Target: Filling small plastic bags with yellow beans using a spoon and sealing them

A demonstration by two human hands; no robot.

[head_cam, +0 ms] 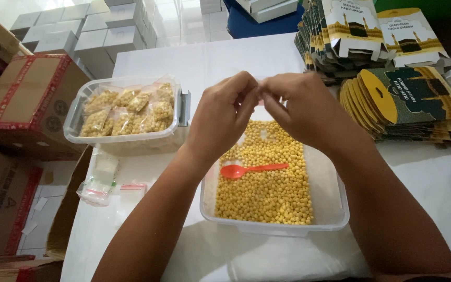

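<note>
White cloth-covered counter (236, 57) is carrying a clear plastic tub of yellow pellets (335, 222) with an orange plastic spoon (251, 169), above which the left hand (223, 117) and right hand (304, 107) are pinching a small clear bag (260, 89) in a closed grip at its mouth, apparently sealing it and needing even pressure along the strip.

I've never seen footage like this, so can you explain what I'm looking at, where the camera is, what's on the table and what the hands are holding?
The camera sits on a person's head, looking down at their own bare hands. The left hand and right hand meet fingertip to fingertip, pinching something too small to make out. Below them a clear tub holds yellow pellets and a red spoon. Left of it, a second tub holds filled bags. Flat printed cartons are stacked at right, all on a white table.
</note>
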